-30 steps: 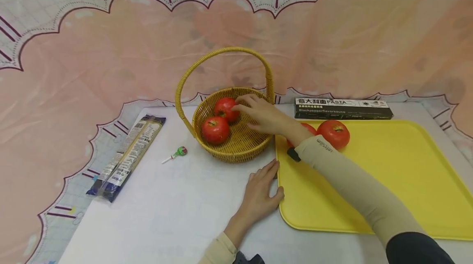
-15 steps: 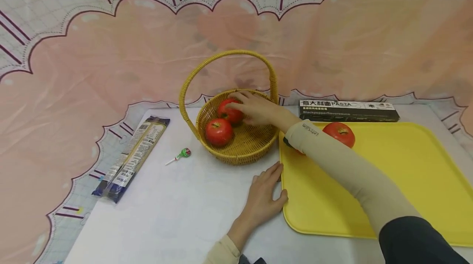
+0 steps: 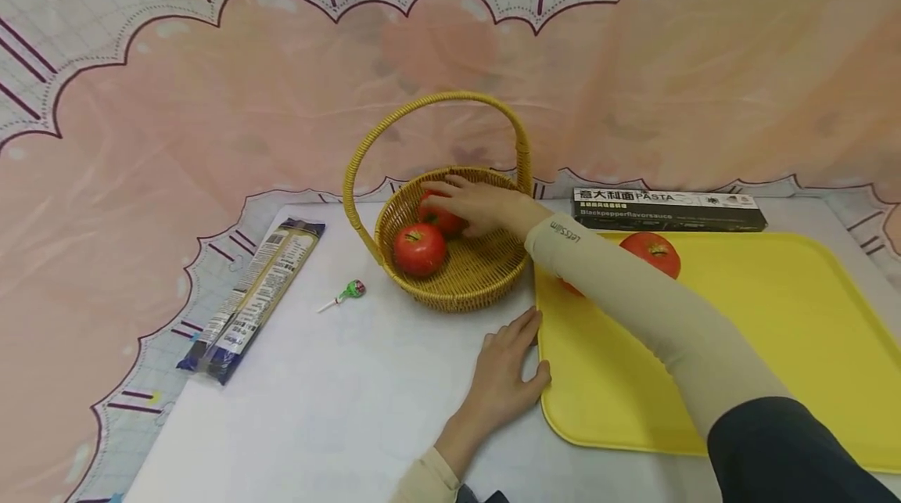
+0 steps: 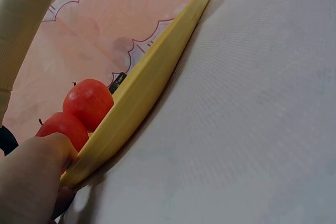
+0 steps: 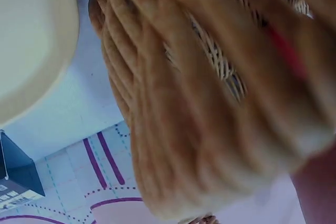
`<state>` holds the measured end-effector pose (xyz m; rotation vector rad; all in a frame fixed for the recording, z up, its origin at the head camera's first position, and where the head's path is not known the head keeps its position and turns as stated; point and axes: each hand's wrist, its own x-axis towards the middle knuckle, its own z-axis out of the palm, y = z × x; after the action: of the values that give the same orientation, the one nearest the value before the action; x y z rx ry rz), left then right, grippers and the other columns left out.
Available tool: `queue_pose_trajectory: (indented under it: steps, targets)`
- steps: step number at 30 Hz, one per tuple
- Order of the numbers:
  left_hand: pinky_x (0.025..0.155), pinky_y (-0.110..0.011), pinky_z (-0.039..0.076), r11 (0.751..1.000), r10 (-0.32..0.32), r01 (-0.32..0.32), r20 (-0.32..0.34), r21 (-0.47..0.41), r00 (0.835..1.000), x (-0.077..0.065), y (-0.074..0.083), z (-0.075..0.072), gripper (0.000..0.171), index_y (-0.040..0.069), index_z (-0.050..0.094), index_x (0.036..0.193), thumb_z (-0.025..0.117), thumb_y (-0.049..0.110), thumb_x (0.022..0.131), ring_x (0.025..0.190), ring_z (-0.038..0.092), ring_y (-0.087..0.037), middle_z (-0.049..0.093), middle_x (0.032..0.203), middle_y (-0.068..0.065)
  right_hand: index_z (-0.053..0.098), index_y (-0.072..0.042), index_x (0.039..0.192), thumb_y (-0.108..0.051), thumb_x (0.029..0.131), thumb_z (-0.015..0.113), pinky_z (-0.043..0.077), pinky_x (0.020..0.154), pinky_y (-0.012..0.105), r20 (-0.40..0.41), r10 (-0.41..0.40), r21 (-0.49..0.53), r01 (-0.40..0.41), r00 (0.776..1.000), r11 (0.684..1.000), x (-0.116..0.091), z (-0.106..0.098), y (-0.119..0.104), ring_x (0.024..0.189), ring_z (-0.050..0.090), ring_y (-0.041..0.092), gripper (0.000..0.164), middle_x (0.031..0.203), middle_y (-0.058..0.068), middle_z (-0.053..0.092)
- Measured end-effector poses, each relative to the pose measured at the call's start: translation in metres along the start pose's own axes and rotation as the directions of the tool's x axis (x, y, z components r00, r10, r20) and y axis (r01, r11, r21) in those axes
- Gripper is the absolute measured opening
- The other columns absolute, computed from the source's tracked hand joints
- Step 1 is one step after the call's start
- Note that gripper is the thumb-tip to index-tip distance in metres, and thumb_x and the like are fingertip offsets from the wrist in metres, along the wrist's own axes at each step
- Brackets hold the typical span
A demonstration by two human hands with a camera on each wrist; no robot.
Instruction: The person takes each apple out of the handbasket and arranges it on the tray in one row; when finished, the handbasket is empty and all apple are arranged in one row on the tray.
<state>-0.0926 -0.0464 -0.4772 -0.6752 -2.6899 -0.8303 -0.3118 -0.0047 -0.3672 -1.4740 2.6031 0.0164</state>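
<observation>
In the head view, my right hand (image 3: 486,207) reaches into a yellow wicker basket (image 3: 457,300) and grips the rear red apple (image 3: 439,218), its fingers over the top. Another apple (image 3: 419,249) lies in front of it. The right wrist view shows the right hand (image 5: 210,93) blurred and doubled, with wickerwork and a bit of red between the fingers. My left hand (image 3: 503,370) holds the left edge of a yellow tray (image 3: 739,362). Its thumb (image 4: 39,166) lies over the rim in the left wrist view. Two apples sit on the tray, one (image 3: 653,253) largely visible, the other (image 3: 572,289) mostly behind the right sleeve.
A black pasta box (image 3: 669,210) lies behind the tray. Left of the basket is a lollipop (image 3: 343,295) with a green wrapper, and farther left a long plastic packet (image 3: 253,300). The basket's tall handle (image 3: 436,98) arches above the right hand.
My right hand has moved down and left onto the rear apple in the basket, and its sleeve now covers more of one tray apple. The left hand keeps its place on the tray edge.
</observation>
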Motion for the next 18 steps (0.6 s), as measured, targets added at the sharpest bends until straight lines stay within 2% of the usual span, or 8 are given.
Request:
queue_pose_trajectory:
  steps: [3,8,14,18]
  targets:
    - [0.076,-0.022,0.032,1.0,-0.004,0.004,0.006,-0.012,1.0,-0.0011,-0.0011,-0.0009,0.058,0.011,0.04,0.133,0.053,0.026,0.079,0.109,0.049,-0.012,0.04,0.138,0.0,0.032,-0.028,0.135,-0.017,0.079,0.064,0.039,0.093,0.045,0.017,0.007,0.003,-0.007,1.0,1.0,0.0009,0.0008,-0.0018,0.133,0.014,0.039,0.066,0.149,0.003,0.007]
    - [0.075,-0.021,0.031,1.0,0.002,-0.002,0.0,-0.02,1.0,-0.0007,-0.0028,0.0005,0.058,0.011,0.04,0.134,0.053,0.026,0.079,0.108,0.05,-0.012,0.04,0.138,0.0,0.028,-0.033,0.137,-0.016,0.078,0.064,0.045,0.084,0.041,0.021,0.078,0.017,-0.078,0.997,0.997,-0.0019,0.0039,0.0016,0.127,0.021,0.04,0.071,0.144,0.008,0.005]
    - [0.076,-0.022,0.031,1.0,0.009,-0.009,-0.005,-0.003,1.0,-0.0014,-0.0027,0.001,0.058,0.012,0.04,0.133,0.053,0.027,0.079,0.107,0.05,-0.012,0.04,0.138,0.0,0.029,-0.031,0.136,-0.015,0.078,0.065,0.046,0.083,0.04,0.026,0.087,0.05,-0.088,0.996,0.995,-0.0026,0.0046,0.0023,0.128,0.019,0.041,0.07,0.143,0.008,0.002]
    - [0.076,-0.021,0.031,1.0,0.009,-0.009,-0.011,-0.002,1.0,-0.0019,-0.0023,0.0016,0.058,0.011,0.04,0.133,0.053,0.027,0.079,0.106,0.05,-0.011,0.04,0.138,0.001,0.029,-0.033,0.136,-0.019,0.078,0.065,0.042,0.089,0.047,0.038,0.105,0.067,-0.108,0.994,0.992,-0.003,0.0049,0.0016,0.128,0.018,0.046,0.069,0.146,0.011,0.002]
